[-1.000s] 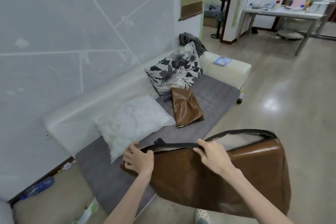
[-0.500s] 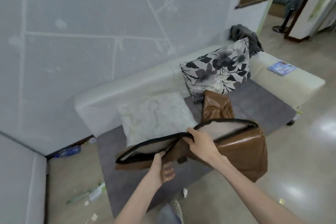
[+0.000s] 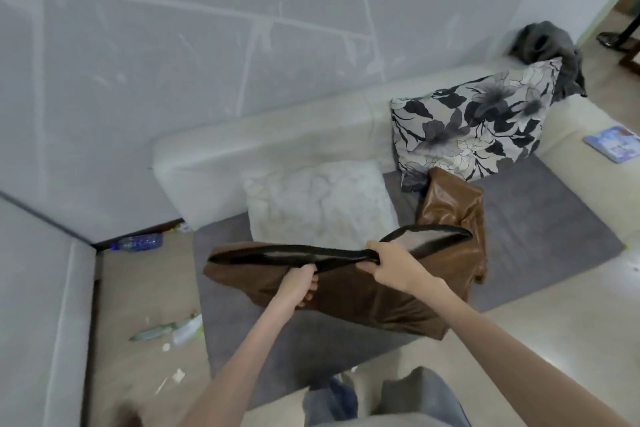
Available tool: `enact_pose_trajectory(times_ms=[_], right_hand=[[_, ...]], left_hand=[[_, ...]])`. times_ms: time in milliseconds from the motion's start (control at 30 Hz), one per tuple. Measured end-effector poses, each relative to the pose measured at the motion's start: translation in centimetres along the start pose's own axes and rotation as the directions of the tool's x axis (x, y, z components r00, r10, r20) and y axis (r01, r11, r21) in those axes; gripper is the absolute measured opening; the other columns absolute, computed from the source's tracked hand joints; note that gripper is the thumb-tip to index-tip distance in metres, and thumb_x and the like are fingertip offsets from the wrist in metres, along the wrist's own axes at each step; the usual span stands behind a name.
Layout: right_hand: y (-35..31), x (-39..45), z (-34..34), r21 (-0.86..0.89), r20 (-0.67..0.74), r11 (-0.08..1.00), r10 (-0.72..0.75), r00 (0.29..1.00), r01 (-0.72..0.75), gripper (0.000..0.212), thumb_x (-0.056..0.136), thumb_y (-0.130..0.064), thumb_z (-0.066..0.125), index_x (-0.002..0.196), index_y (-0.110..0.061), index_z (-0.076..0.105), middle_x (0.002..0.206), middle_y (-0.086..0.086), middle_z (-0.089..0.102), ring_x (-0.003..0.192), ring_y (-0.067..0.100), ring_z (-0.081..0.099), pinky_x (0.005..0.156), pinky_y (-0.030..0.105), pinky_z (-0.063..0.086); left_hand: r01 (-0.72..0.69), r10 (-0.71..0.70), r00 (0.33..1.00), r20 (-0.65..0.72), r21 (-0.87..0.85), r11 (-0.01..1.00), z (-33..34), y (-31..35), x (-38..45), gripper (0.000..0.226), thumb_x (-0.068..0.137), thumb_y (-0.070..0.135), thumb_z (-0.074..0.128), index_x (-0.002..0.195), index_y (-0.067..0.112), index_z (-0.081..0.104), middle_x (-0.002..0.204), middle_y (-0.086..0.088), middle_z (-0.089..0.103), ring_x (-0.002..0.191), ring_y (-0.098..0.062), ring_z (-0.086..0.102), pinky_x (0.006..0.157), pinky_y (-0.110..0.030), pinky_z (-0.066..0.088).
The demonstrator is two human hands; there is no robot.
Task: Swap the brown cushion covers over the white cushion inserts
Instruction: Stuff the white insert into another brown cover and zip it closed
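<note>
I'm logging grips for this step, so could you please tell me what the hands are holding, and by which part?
Both hands, left and right, hold the brown cushion cover by the black-edged rim of its open mouth, near the middle.

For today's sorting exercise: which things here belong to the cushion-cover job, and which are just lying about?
Part of the job:
brown cover, gripped at its opening by the left hand and right hand
white insert
folded brown cover

Lying about:
floral cushion
booklet
plastic bottle
grey garment
</note>
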State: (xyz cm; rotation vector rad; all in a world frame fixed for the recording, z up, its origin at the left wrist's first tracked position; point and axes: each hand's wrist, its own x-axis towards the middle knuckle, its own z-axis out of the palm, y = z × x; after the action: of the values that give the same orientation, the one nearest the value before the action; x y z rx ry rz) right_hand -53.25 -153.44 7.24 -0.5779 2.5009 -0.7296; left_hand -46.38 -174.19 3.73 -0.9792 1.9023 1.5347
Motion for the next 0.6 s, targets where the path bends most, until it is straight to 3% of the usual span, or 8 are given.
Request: enact_pose_trajectory(times_ms=[67,133,233,267,333,433,500,600], right_hand=[[0.3,1.8,1.2,0.046,0.086,0.999,0.018,0.996,-0.022,0.013,0.081,-0.048,0.067,0.081,-0.036,0.061,0.069,-0.015,0.064,0.061,0.000,0.056,0.052,0.015,0.041],[0.6,3.6,2.5,0.095,0.120,0.995,0.015,0.993,-0.027,0.014,0.075,-0.051,0.070,0.071,-0.042,0.060,0.059,-0.026,0.058,0.058,-0.010,0.056,0.050,0.007,0.038],[1.5,6.5,4.4,0.116,0.234,0.989,0.063,0.970,-0.092,0.021,0.068,-0.057,0.072,0.066,-0.041,0.060,0.060,-0.023,0.058,0.059,-0.016,0.056,0.051,0.006,0.038],[2.1,7.4,5.0,0.106,0.303,0.986,0.088,0.949,-0.126,0.024,0.066,-0.060,0.072,0.072,-0.039,0.062,0.067,-0.021,0.062,0.065,-0.013,0.059,0.056,0.007,0.039],[3.3,9.1,5.8,0.090,0.442,0.977,0.134,0.887,-0.192,0.057,0.062,-0.063,0.073,0.106,-0.028,0.065,0.099,-0.011,0.067,0.088,0.001,0.063,0.069,0.016,0.044],[5.4,11.4,6.4,0.151,0.521,0.911,0.257,0.814,-0.384,0.090,0.074,-0.046,0.076,0.145,-0.013,0.033,0.124,0.004,0.054,0.097,0.018,0.061,0.056,0.021,0.053],[6.6,13.0,6.9,0.193,0.475,0.881,0.300,0.827,-0.431,0.077,0.083,-0.035,0.071,0.145,-0.010,0.033,0.126,0.011,0.055,0.086,0.022,0.066,0.050,0.024,0.056],[8.0,15.7,7.7,0.209,0.431,0.885,0.299,0.851,-0.417,0.055,0.092,-0.028,0.059,0.140,-0.009,0.041,0.123,0.015,0.059,0.088,0.029,0.068,0.065,0.034,0.061]], left_hand=[[0.081,-0.083,0.996,0.035,0.045,0.996,-1.7,-0.9,1.1,0.033,0.090,0.037,0.043,0.064,0.020,0.052,0.063,0.002,0.057,0.052,-0.015,0.051,0.051,-0.023,0.035],[0.162,-0.168,0.983,0.080,0.084,0.983,-2.8,-1.9,2.1,0.034,0.090,0.039,0.042,0.061,0.021,0.048,0.059,0.004,0.053,0.045,-0.012,0.046,0.048,-0.022,0.031],[0.225,-0.231,0.970,0.078,0.078,0.971,-3.0,-3.6,3.2,0.033,0.090,0.036,0.040,0.062,0.020,0.046,0.047,0.009,0.049,0.037,-0.009,0.040,0.044,-0.019,0.028],[0.240,-0.244,0.968,0.063,0.062,0.969,-2.8,-4.2,3.6,0.032,0.091,0.034,0.040,0.063,0.019,0.045,0.044,0.009,0.048,0.036,-0.009,0.039,0.043,-0.017,0.028],[0.280,-0.280,0.959,0.043,0.010,0.960,-2.5,-5.1,4.3,0.031,0.092,0.031,0.039,0.065,0.019,0.043,0.043,0.008,0.046,0.037,-0.010,0.038,0.042,-0.017,0.027],[0.344,-0.344,0.939,0.026,-0.031,0.938,-2.0,-6.6,5.2,0.031,0.093,0.024,0.039,0.062,0.018,0.040,0.042,0.008,0.041,0.037,-0.010,0.035,0.041,-0.016,0.024],[0.375,-0.375,0.927,0.003,-0.024,0.927,-1.3,-7.3,5.9,0.032,0.094,0.023,0.038,0.063,0.016,0.042,0.048,0.004,0.044,0.042,-0.012,0.039,0.043,-0.019,0.027],[0.391,-0.397,0.913,-0.091,-0.078,0.917,-0.1,-7.6,7.3,0.034,0.097,0.024,0.039,0.065,0.013,0.046,0.052,0.001,0.047,0.045,-0.013,0.043,0.042,-0.018,0.032]])
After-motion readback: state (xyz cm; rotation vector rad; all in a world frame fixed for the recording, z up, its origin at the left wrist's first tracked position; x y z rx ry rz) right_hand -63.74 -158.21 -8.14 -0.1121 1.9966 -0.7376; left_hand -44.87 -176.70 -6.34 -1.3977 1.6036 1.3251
